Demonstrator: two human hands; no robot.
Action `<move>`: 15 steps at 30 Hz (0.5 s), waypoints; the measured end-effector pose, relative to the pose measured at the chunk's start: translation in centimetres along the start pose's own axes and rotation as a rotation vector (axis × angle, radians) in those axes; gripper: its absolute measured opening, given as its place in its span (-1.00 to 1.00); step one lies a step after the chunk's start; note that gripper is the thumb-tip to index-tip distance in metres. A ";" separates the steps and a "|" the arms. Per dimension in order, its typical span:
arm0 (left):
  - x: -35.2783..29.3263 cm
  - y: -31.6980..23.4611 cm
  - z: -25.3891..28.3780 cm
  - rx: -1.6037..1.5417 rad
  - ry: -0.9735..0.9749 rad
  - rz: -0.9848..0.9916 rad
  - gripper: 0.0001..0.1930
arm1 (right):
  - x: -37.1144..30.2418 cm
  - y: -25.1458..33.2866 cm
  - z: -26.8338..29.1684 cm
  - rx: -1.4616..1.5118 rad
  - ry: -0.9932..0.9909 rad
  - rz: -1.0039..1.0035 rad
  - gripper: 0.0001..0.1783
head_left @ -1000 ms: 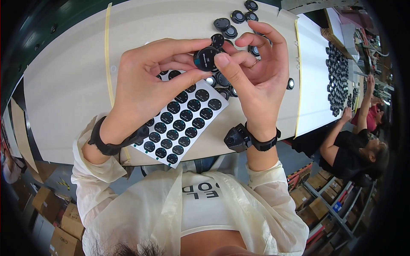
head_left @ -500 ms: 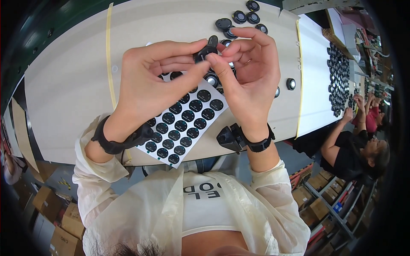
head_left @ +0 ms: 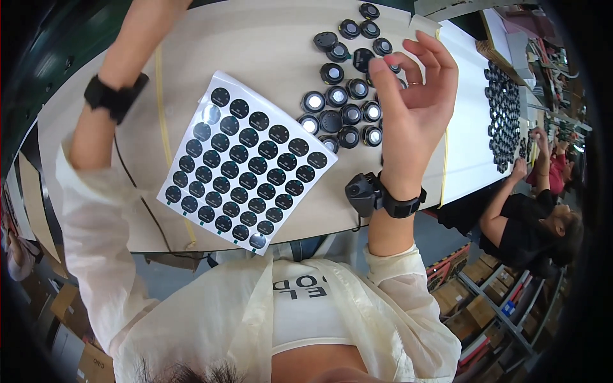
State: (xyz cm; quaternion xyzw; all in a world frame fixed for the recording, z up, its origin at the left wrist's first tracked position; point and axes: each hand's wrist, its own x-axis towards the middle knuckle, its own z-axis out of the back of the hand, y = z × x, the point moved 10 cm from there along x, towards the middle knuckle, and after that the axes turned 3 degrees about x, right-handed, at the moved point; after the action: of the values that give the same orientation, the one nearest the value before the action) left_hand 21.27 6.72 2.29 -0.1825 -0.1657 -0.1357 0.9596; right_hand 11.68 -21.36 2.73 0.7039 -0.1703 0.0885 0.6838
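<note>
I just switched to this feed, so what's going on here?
A person works bare-handed at a table. Their right hand, raised over the edge of a cluster of round black parts, appears to pinch a round black label at the thumb tip. The left forearm extends past the top of the view, so the left hand is not visible. A white sheet of similar round labels lies on the table, mostly left of the parts.

Glossy stickers (head_left: 248, 137) on a smooth paper sheet (head_left: 223, 79), plastic-looking discs (head_left: 331, 121) with shiny metallic centres (head_left: 313, 101), smooth matt surface (head_left: 268, 38), thin silky cloth sleeves (head_left: 92, 223), matt cardboard boxes (head_left: 94, 367)
</note>
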 end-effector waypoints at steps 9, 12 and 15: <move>0.2 -11.8 -3.0 -0.155 0.055 -0.444 -0.66 | 0.5 -0.9 2.8 -0.016 -0.098 -0.093 -0.44; -0.5 -15.1 -5.3 -0.237 0.222 -0.553 -0.48 | 0.4 -1.0 2.7 0.013 -0.094 -0.097 -0.44; -1.3 -16.7 -6.6 -0.273 0.438 -0.524 -0.44 | 0.5 -1.2 2.6 0.014 -0.088 -0.113 -0.45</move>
State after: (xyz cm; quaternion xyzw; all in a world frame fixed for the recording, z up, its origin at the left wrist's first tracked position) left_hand 16.50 -10.60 1.08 -0.2266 0.0222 -0.4336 0.8718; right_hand 12.27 -23.95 1.69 0.7205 -0.1596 0.0200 0.6746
